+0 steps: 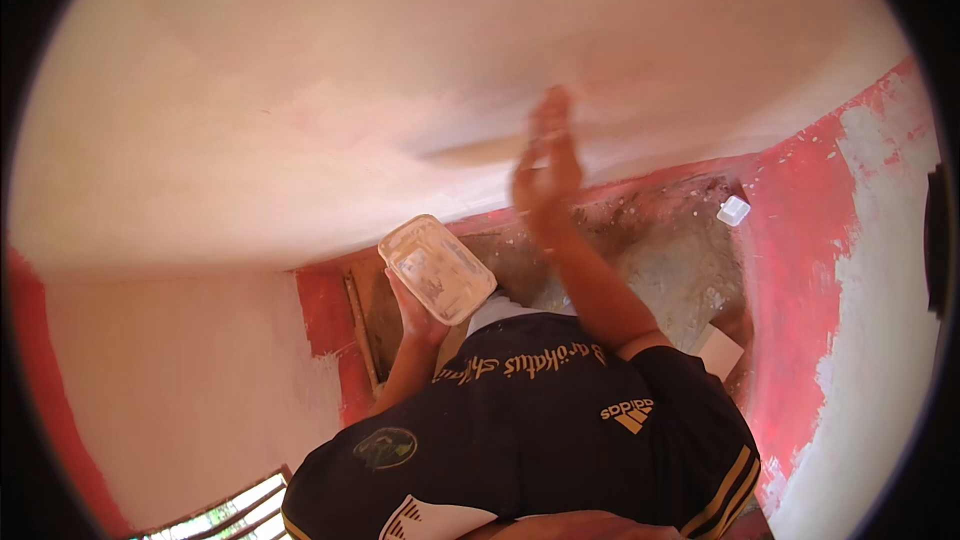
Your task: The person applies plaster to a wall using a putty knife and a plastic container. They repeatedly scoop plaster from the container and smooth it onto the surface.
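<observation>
My left hand [422, 313] grips a pale rectangular plastic tub [438, 270] from its left side and beneath. Whitish smears coat the tub, with greyish patches in the middle. My right hand [548, 165] is raised in front of the pale wall [330, 90], blurred by motion. Its fingers look curled round a thin, flat, tan tool [475, 151], which points left along the wall surface. The blur hides the tool's exact kind and whether it touches the wall. Faint reddish and greyish patches mark the wall near this hand.
Red paint borders the wall's base and the right-hand wall [800, 220], which is partly coated white. A small white container [733, 210] lies at the floor's far right corner. Near my right elbow is a pale block-like object [717, 350]. A barred window [235, 515] is at lower left.
</observation>
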The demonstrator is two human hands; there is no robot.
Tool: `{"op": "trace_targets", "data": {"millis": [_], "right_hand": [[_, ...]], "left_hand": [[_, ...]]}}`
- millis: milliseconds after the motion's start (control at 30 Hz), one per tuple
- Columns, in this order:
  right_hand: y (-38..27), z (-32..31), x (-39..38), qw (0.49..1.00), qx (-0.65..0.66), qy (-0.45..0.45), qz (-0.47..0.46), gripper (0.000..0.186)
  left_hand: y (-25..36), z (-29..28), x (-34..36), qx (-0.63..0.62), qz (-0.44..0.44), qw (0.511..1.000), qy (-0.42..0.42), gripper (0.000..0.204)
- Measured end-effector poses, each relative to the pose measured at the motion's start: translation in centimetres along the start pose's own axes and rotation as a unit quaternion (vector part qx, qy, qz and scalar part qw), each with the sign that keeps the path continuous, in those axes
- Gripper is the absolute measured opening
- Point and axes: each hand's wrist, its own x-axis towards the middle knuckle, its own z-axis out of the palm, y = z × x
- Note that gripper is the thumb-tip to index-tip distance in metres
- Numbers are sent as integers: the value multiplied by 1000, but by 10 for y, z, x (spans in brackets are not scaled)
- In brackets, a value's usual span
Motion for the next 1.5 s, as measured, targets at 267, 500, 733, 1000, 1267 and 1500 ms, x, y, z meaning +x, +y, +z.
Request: {"op": "trace_targets", "data": {"millis": [267,500,733,1000,1267,1500], "right_hand": [[-41,-6,-111,958,92,-270,-29,46],[-33,-41,-7,959,-137,91,232,44],[-59,51,-115,963,-251,-18,-94,40],[-55,-48,-28,933,-182,225,216,39],[-79,74,-205,978,-183,-96,26,38],[-40,-40,-62,946,-210,170,182,38]], "left_hand": [[45,-9,-37,54,22,998,-18,69],[107,-69,-24,41,-8,999,10,63],[133,-83,-24,68,-21,997,13,57],[145,-102,-32,17,-34,998,-44,43],[150,-123,-21,58,-57,993,-88,53],[154,-138,-14,-29,-119,992,-32,57]]}}
